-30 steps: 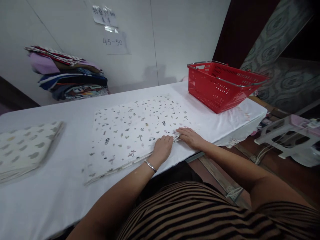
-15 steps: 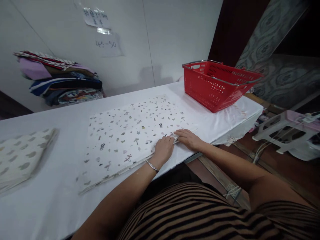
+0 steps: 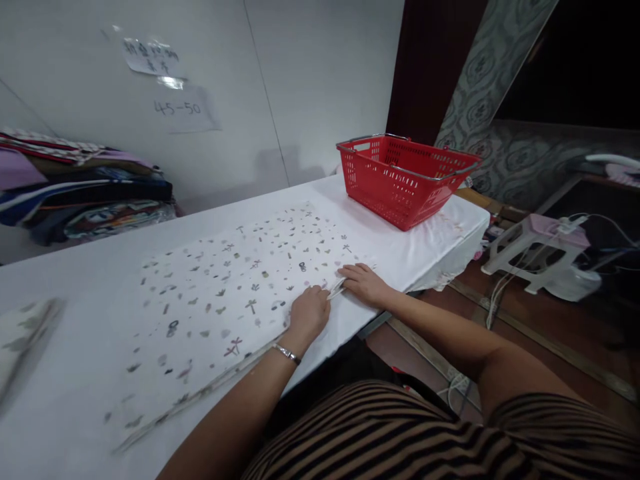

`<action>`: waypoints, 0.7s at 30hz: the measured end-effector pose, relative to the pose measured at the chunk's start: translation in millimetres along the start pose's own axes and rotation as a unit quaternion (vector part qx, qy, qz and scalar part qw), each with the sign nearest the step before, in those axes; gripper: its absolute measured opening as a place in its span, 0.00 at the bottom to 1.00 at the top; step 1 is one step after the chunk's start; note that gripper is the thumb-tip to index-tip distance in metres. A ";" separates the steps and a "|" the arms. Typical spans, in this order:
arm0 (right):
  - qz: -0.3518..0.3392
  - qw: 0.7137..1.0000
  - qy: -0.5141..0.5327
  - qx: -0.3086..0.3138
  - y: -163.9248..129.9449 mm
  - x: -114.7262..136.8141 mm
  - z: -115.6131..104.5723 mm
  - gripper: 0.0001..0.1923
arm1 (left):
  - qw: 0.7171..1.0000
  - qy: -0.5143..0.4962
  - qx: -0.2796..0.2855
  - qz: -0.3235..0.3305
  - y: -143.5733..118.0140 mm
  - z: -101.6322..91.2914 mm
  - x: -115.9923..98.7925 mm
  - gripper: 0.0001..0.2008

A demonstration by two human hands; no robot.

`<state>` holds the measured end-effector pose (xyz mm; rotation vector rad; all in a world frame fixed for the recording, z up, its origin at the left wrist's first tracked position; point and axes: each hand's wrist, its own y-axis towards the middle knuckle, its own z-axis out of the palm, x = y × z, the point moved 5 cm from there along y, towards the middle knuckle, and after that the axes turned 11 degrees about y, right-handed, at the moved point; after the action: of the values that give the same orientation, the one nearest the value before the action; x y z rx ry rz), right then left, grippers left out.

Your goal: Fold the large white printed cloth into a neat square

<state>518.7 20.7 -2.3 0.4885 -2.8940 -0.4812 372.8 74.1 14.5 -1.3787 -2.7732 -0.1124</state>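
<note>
A thin white cloth printed with small palms, leaves and animals lies spread on the white-covered table, its near edge folded in layers. My left hand, with a bracelet at the wrist, is closed on that near edge, fingers curled over it. Just to its right, my right hand grips the same edge close to the corner, fingers over the top and thumb hidden. Between the hands a short stretch of the layered edge shows, slightly bunched.
A red shopping basket with metal handles stands at the table's far right. Another folded printed cloth lies at the left edge. Folded fabrics are stacked behind the table. A plastic stool with cables stands on the floor at right.
The view has turned to the right, so everything sits further left. My hands have drawn slightly apart along the cloth's edge, baring more of it between them.
</note>
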 end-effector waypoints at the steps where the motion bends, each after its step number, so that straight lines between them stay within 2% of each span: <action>1: 0.010 1.000 -0.011 0.003 -1.4 -3.5 -1.0 0.10 | 1.000 -0.001 0.004 0.001 0.1 0.0 0.1 0.10; 5: 0.047 0.998 -0.035 0.011 -9.1 -18.0 -6.3 0.10 | 1.000 0.006 0.011 0.008 0.6 -0.3 -1.3 0.09; 13: 0.052 0.999 -0.002 0.002 -30.4 -40.6 -11.5 0.11 | 0.997 0.056 -0.004 0.051 0.1 5.2 -12.8 0.13; 21: 0.073 0.997 0.016 0.017 -38.2 -56.7 -10.2 0.13 | 0.998 0.049 0.015 0.038 0.2 0.9 -11.1 0.13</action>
<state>584.9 3.2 -12.0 0.2842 -2.8843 -0.3996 379.7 65.5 12.8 -1.4291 -2.6284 -0.1304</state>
